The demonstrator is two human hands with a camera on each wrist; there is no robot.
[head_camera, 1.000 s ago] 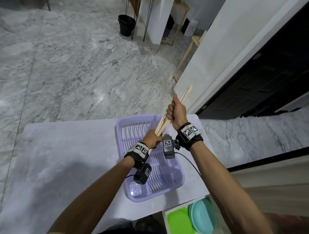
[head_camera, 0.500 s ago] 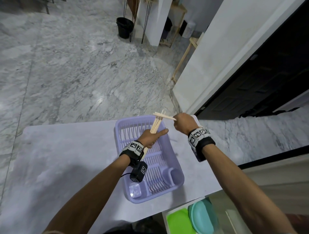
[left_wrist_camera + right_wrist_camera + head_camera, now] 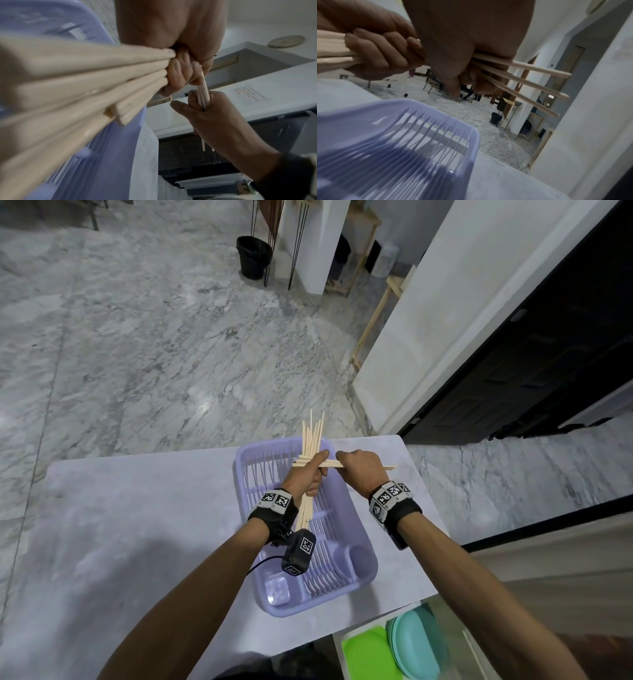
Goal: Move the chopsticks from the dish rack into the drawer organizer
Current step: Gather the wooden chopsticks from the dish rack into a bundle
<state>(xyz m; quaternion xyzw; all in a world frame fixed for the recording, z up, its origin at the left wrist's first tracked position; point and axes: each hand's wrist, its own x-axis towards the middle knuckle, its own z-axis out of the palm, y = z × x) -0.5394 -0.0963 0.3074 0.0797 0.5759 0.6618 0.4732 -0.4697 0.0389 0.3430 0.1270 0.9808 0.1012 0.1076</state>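
1. Left hand (image 3: 306, 480) has its fingers (image 3: 178, 75) wrapped tight around a big bundle of chopsticks (image 3: 311, 440), long axis running away from the person, tips fanning out past the fist.
2. Right hand (image 3: 363, 469) grips a smaller set of chopsticks (image 3: 329, 463), fingers curled round them, lying crosswise, ends pointing left and right.
3. The two bundles cross just beside the left thumb, held above the lavender dish rack (image 3: 356, 529) on the counter (image 3: 144, 508).

Grey marble floor (image 3: 144, 344) all around, black bucket (image 3: 254, 257) far off, dark door (image 3: 548, 364) on the right.
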